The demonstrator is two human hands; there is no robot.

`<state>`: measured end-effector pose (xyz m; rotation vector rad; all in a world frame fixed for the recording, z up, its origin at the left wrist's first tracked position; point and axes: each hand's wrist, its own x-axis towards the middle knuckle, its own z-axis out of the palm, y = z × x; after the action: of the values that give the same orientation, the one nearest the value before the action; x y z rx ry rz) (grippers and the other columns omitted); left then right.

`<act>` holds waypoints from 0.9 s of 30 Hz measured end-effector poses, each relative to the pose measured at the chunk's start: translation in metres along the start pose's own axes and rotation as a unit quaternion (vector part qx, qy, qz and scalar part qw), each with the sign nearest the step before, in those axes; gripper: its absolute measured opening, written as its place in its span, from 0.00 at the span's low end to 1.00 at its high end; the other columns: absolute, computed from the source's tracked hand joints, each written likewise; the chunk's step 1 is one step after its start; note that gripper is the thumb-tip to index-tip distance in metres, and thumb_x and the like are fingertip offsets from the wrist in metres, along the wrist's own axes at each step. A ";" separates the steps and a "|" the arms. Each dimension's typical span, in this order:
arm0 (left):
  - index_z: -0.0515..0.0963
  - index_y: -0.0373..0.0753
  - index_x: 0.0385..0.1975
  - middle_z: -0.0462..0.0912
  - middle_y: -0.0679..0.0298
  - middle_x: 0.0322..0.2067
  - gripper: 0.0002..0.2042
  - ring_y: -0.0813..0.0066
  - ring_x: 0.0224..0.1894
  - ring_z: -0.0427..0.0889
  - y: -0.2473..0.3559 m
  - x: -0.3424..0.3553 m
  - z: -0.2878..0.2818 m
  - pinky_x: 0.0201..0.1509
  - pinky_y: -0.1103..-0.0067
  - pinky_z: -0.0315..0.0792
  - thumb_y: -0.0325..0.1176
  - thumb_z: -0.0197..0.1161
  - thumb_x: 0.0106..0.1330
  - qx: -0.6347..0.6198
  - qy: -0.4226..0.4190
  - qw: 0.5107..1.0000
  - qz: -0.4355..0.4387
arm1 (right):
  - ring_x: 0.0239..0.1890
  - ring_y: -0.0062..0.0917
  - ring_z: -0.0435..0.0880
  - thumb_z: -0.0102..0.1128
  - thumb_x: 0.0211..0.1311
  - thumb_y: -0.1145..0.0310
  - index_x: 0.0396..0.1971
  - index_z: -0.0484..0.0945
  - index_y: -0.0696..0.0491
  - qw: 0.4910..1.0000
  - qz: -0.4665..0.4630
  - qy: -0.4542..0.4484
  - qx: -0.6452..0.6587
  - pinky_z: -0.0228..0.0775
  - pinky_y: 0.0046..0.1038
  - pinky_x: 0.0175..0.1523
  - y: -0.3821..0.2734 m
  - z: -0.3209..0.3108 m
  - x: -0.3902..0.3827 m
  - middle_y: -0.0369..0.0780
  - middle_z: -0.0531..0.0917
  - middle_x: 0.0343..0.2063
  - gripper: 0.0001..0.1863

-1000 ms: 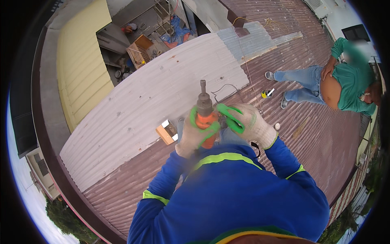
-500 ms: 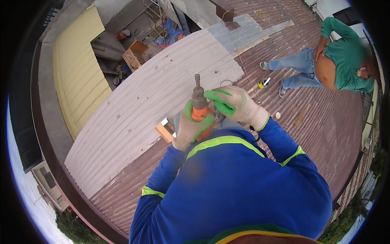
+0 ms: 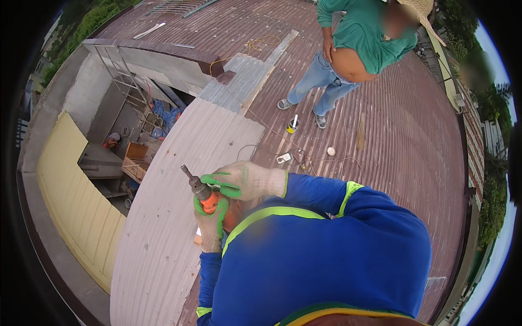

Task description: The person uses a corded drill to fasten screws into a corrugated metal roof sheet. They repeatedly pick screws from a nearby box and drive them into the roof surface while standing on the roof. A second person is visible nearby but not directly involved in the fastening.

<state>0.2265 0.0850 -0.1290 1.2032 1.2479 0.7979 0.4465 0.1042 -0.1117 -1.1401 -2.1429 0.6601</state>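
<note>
In the head view, an orange power drill with a dark metal chuck (image 3: 210,205) is held in front of the person's chest, over a pale grey-white corrugated roof sheet (image 3: 163,217). Its slim metal socket bit (image 3: 186,172) points up and to the left. The left hand (image 3: 211,224), in an off-white knitted glove with green-coated fingers, is wrapped round the orange body just below the chuck. The right hand (image 3: 244,180), gloved alike, has its fingers bent and drawn together beside the chuck; the fingertips overlap the tool there, so I cannot tell whether they pinch anything.

Partly hidden beside the left wrist is a small brown cardboard box (image 3: 197,237). Beyond the right hand, on the red-brown corrugated roof (image 3: 391,179), lie a white rectangular power outlet block (image 3: 284,158) beside tangled cords and a small round pale disc (image 3: 330,151). Farther up, a black-and-yellow tin with a white stick-like piece (image 3: 292,126) stands near the feet of a co-worker in a green top, blue jeans and a straw hat (image 3: 353,60).
</note>
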 end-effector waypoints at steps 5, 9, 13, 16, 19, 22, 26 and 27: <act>0.73 0.36 0.62 0.85 0.60 0.52 0.26 0.71 0.50 0.86 -0.012 0.003 0.001 0.55 0.72 0.81 0.29 0.75 0.66 0.019 -0.016 0.999 0.029 | 0.45 0.39 0.89 0.64 0.66 0.63 0.65 0.76 0.52 0.999 0.039 -0.001 0.023 0.84 0.39 0.50 -0.002 0.001 -0.011 0.42 0.85 0.46 0.27; 0.74 0.35 0.62 0.86 0.59 0.51 0.25 0.71 0.49 0.86 -0.013 0.004 0.002 0.55 0.72 0.81 0.28 0.74 0.66 0.032 -0.021 0.998 0.041 | 0.46 0.39 0.89 0.64 0.65 0.63 0.67 0.75 0.55 1.000 0.026 -0.011 0.003 0.84 0.39 0.51 -0.005 -0.005 -0.017 0.42 0.84 0.49 0.30; 0.74 0.35 0.61 0.86 0.59 0.51 0.25 0.71 0.48 0.86 -0.006 0.002 0.006 0.54 0.72 0.81 0.28 0.75 0.66 0.019 -0.018 0.999 0.037 | 0.46 0.39 0.89 0.64 0.64 0.63 0.69 0.72 0.57 0.999 -0.027 0.001 -0.043 0.84 0.38 0.51 -0.004 -0.005 -0.021 0.41 0.83 0.49 0.33; 0.74 0.35 0.61 0.87 0.59 0.51 0.25 0.71 0.48 0.87 -0.002 0.001 0.009 0.54 0.72 0.82 0.29 0.75 0.66 0.021 -0.013 0.999 0.029 | 0.45 0.44 0.89 0.63 0.65 0.65 0.75 0.65 0.41 0.999 0.033 0.010 0.018 0.84 0.44 0.49 -0.002 0.000 -0.021 0.41 0.85 0.43 0.37; 0.74 0.35 0.62 0.87 0.60 0.50 0.26 0.71 0.48 0.87 0.000 -0.001 0.010 0.54 0.72 0.82 0.29 0.76 0.65 0.010 -0.012 1.000 0.021 | 0.45 0.45 0.89 0.64 0.65 0.65 0.75 0.64 0.41 0.999 0.034 0.019 0.023 0.84 0.44 0.49 -0.001 0.003 -0.022 0.42 0.85 0.44 0.37; 0.74 0.35 0.62 0.87 0.60 0.50 0.27 0.71 0.48 0.87 0.000 -0.002 0.011 0.54 0.72 0.82 0.29 0.77 0.65 0.003 -0.012 1.000 0.015 | 0.45 0.45 0.89 0.64 0.65 0.65 0.75 0.64 0.41 0.999 0.031 0.020 0.017 0.84 0.44 0.49 -0.001 0.002 -0.024 0.42 0.85 0.44 0.38; 0.74 0.35 0.61 0.87 0.60 0.50 0.27 0.71 0.48 0.87 -0.002 -0.001 0.010 0.54 0.71 0.82 0.29 0.77 0.65 -0.001 -0.011 1.000 0.027 | 0.45 0.44 0.89 0.64 0.65 0.65 0.75 0.63 0.40 0.999 0.025 0.019 0.017 0.84 0.44 0.49 -0.004 0.000 -0.025 0.42 0.85 0.43 0.38; 0.74 0.35 0.61 0.87 0.60 0.50 0.27 0.71 0.48 0.87 -0.002 -0.001 0.010 0.54 0.71 0.82 0.29 0.78 0.64 0.001 -0.010 1.000 0.026 | 0.45 0.44 0.89 0.64 0.65 0.65 0.75 0.63 0.40 0.999 0.023 0.022 0.015 0.84 0.44 0.49 -0.004 -0.001 -0.025 0.42 0.85 0.43 0.38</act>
<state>0.2358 0.0814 -0.1321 1.2464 1.2049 0.8212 0.4554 0.0809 -0.1154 -1.1806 -2.0687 0.6799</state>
